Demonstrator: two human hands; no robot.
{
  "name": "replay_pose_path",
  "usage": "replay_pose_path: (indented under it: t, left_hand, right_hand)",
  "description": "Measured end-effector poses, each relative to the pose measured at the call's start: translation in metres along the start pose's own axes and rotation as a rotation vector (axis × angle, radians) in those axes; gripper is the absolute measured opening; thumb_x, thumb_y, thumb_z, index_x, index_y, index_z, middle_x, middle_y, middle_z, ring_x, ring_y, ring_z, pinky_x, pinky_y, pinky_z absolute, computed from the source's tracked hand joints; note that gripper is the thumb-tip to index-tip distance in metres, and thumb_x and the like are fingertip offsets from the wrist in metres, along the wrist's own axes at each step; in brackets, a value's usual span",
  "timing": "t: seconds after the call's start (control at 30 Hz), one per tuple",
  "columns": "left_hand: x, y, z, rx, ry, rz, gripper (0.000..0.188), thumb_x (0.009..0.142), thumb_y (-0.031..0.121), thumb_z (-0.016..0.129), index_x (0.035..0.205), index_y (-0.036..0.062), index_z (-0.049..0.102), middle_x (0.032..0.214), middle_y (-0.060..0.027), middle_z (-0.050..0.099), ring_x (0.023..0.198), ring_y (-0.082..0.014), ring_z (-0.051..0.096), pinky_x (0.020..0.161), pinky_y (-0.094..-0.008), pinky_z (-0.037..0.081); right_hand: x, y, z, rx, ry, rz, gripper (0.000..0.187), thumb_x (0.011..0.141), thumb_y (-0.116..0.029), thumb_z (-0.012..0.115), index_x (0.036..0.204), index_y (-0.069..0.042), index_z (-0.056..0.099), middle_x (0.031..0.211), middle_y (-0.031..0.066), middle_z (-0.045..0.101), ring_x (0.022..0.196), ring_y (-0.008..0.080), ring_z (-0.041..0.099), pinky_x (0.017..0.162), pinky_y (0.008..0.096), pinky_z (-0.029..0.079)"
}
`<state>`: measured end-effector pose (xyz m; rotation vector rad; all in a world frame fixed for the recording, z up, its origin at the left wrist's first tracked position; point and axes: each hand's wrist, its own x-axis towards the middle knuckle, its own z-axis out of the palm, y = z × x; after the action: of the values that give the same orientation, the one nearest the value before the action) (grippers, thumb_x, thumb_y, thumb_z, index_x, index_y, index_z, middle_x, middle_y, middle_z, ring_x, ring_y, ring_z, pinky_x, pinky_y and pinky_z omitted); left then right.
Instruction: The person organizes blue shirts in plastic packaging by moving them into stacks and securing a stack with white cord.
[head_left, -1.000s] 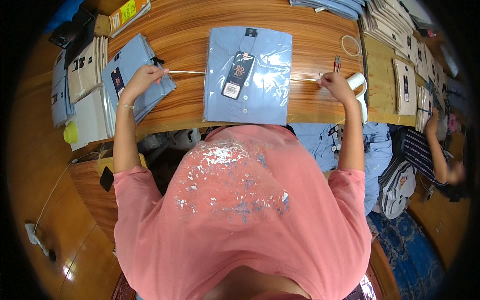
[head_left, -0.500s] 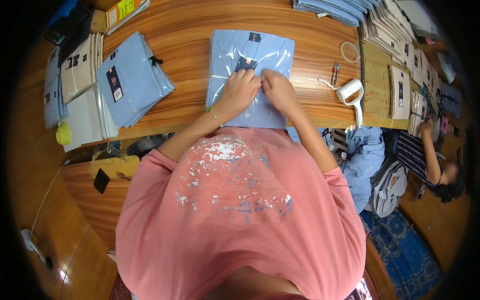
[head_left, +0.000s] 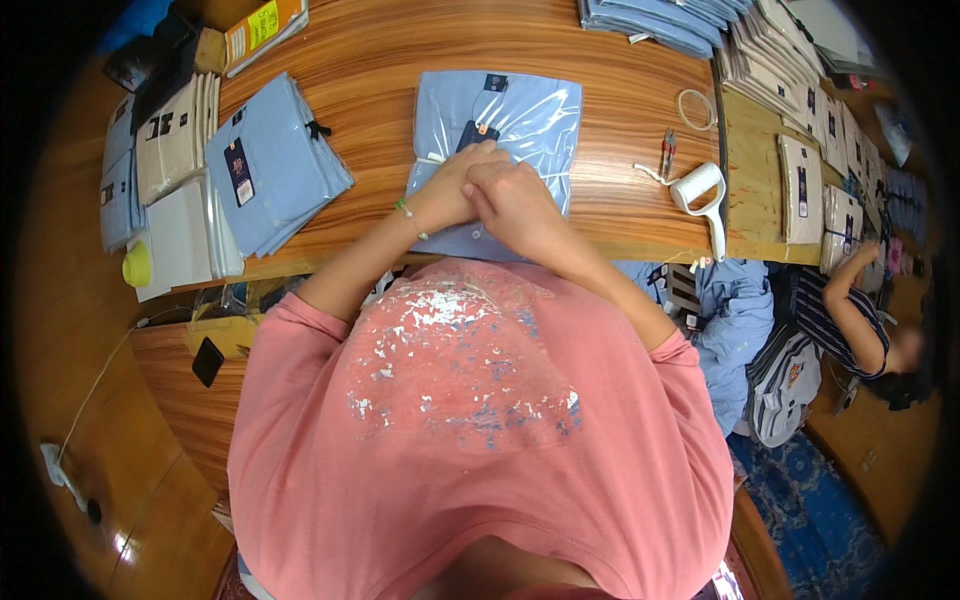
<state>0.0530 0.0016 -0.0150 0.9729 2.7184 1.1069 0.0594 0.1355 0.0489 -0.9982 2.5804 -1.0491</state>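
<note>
Two hands on one bagged shirt (head_left: 520,120), centre of desk (head_left: 380,60), near front edge. Shirt: light blue, folded, in clear plastic bag, dark tag near collar. Left hand (head_left: 455,180) lies on lower-middle of bag, fingers curled down onto plastic; right hand (head_left: 515,195) just beside it, touching, also curled and pressing down. Whether either hand pinches anything: can't tell, fingertips hidden under knuckles. Left wrist has thin bead bracelet (head_left: 405,210).

Left of shirt: stack of bagged blue shirts (head_left: 275,165), angled, well apart. Further left: more stacks, white/beige (head_left: 175,140).

Right of shirt: white tape dispenser (head_left: 700,190) near desk edge, tape roll (head_left: 695,105) and pen (head_left: 668,152) behind it. Far right: another person (head_left: 850,320), seated low.
</note>
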Motion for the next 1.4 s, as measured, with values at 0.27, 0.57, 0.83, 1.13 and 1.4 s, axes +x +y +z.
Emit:
replay_pose_path:
  t: [0.27, 0.57, 0.83, 1.13, 1.4]
  left_hand:
    - [-0.004, 0.023, 0.026, 0.170, 0.277, -0.240, 0.027, 0.072, 0.012, 0.059, 0.094, 0.0022, 0.048, 0.089, -0.0136, 0.044, 0.083, -0.0307, 0.044, 0.072, -0.0401, 0.037]
    - [-0.001, 0.033, 0.033, 0.449, 0.342, -0.258, 0.043, 0.071, 0.013, 0.060, 0.109, 0.0015, 0.047, 0.098, -0.0106, 0.048, 0.085, -0.0244, 0.047, 0.071, -0.0370, 0.036]
    - [0.001, 0.041, 0.016, 0.280, 0.126, -0.257, 0.046, 0.078, 0.012, 0.054, 0.121, 0.0032, 0.039, 0.101, -0.0113, 0.046, 0.090, -0.0264, 0.045, 0.073, -0.0390, 0.034]
    - [0.008, 0.031, 0.010, 0.128, 0.073, -0.257, 0.013, 0.086, 0.014, 0.048, 0.093, 0.0030, 0.049, 0.091, -0.0116, 0.047, 0.085, -0.0299, 0.045, 0.071, -0.0410, 0.035]
    - [0.010, 0.033, 0.008, -0.027, 0.125, -0.352, 0.028, 0.092, 0.025, 0.038, 0.078, 0.0036, 0.049, 0.084, -0.0111, 0.047, 0.082, -0.0300, 0.045, 0.070, -0.0399, 0.033]
  right_hand:
    - [-0.005, 0.039, -0.016, 0.347, 0.155, 0.247, 0.014, 0.082, -0.016, 0.054, 0.080, -0.002, 0.058, 0.066, 0.0142, 0.056, 0.063, 0.0240, 0.054, 0.057, 0.0334, 0.043]
    - [-0.014, 0.072, 0.031, 0.786, 0.302, 0.466, 0.020, 0.074, -0.005, 0.062, 0.093, 0.002, 0.062, 0.069, 0.0033, 0.057, 0.062, 0.0086, 0.050, 0.057, 0.0228, 0.043]
    - [-0.021, 0.096, 0.012, 0.952, 0.109, 0.442, 0.018, 0.085, -0.011, 0.056, 0.098, 0.001, 0.062, 0.070, 0.0007, 0.057, 0.061, 0.0060, 0.048, 0.056, 0.0190, 0.040]
    - [-0.038, 0.081, -0.019, 0.054, 0.257, -0.018, 0.006, 0.078, -0.011, 0.057, 0.078, -0.005, 0.056, 0.065, 0.0067, 0.052, 0.065, 0.0226, 0.052, 0.060, 0.0299, 0.042]
    - [-0.031, 0.088, 0.008, -0.117, 0.316, -0.001, 0.010, 0.066, -0.004, 0.064, 0.075, -0.006, 0.061, 0.068, 0.0082, 0.055, 0.069, 0.0251, 0.054, 0.061, 0.0335, 0.044]
